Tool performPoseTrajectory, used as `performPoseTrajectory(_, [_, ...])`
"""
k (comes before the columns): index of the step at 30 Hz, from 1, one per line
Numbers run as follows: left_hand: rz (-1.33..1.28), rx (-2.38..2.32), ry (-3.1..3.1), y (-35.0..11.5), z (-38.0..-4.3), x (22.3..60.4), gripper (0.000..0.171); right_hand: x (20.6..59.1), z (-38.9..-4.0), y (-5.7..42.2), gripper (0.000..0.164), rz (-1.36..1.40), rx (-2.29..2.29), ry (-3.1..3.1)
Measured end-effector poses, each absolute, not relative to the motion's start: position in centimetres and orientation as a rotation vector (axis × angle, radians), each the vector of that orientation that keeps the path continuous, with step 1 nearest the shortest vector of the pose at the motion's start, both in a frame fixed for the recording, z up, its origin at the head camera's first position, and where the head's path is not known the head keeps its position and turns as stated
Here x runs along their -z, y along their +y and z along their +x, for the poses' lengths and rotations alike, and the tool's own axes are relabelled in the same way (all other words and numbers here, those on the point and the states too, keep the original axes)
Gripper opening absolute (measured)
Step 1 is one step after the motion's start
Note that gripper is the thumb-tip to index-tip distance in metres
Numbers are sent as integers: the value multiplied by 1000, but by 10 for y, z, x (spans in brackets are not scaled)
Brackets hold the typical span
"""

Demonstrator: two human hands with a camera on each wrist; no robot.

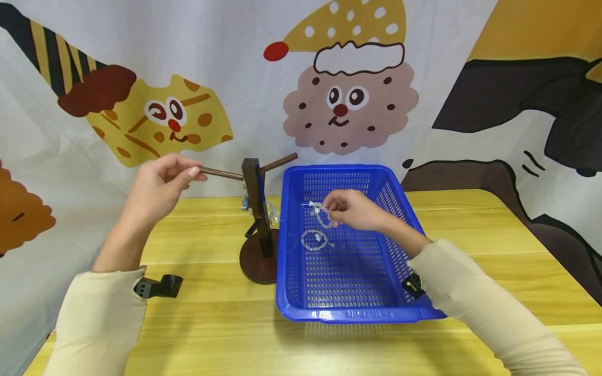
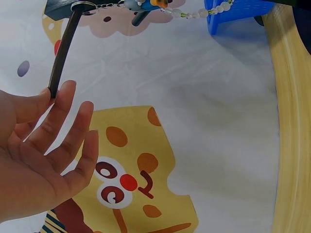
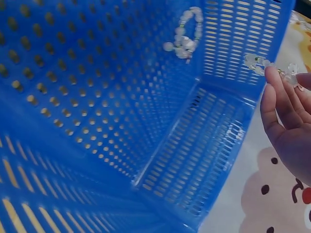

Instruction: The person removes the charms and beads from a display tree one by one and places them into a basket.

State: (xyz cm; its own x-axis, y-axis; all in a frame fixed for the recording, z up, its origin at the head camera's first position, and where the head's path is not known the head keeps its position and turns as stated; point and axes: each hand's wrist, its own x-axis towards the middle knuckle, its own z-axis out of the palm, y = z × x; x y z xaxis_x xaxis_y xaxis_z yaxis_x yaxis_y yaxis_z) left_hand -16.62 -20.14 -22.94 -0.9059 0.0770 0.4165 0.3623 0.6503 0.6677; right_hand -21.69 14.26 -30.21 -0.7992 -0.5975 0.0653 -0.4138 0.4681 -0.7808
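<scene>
Your right hand point(image 1: 354, 210) pinches a clear beaded bracelet point(image 1: 322, 220) within the blue basket's point(image 1: 348, 315) outline, near the frame's centre. Your left hand point(image 1: 162, 180), left of centre, pinches the tip of the stand's rod point(image 1: 221, 173). The step in hand appears to be handling the bracelet while steadying the stand point(image 1: 260, 209); the next move calls for a secure pinch and rim clearance. The basket holds a second bracelet point(image 1: 319, 237), lower left of the first.

Pinched in the right fingers point(image 1: 336, 215), a clear-beaded bracelet point(image 1: 317, 211) hangs at three o'clock from the upright dark-brown stand point(image 1: 258, 203), whose nine-o'clock peg point(image 1: 221, 173) the left fingers point(image 1: 192, 173) hold, while a second bracelet point(image 1: 318, 237) lies looped at the basket's point(image 1: 281, 250) nine o'clock.
</scene>
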Motion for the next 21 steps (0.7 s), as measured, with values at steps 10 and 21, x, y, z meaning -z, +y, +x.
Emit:
performPoseTrajectory(10, [-353, 1135, -2508, -201, -166, 229, 21, 308, -216, 142, 17, -876, 1131, 2520])
performPoseTrajectory(21, [-349, 1150, -2504, -200, -166, 230, 21, 275, -219, 143, 12, -945, 1169, 2582])
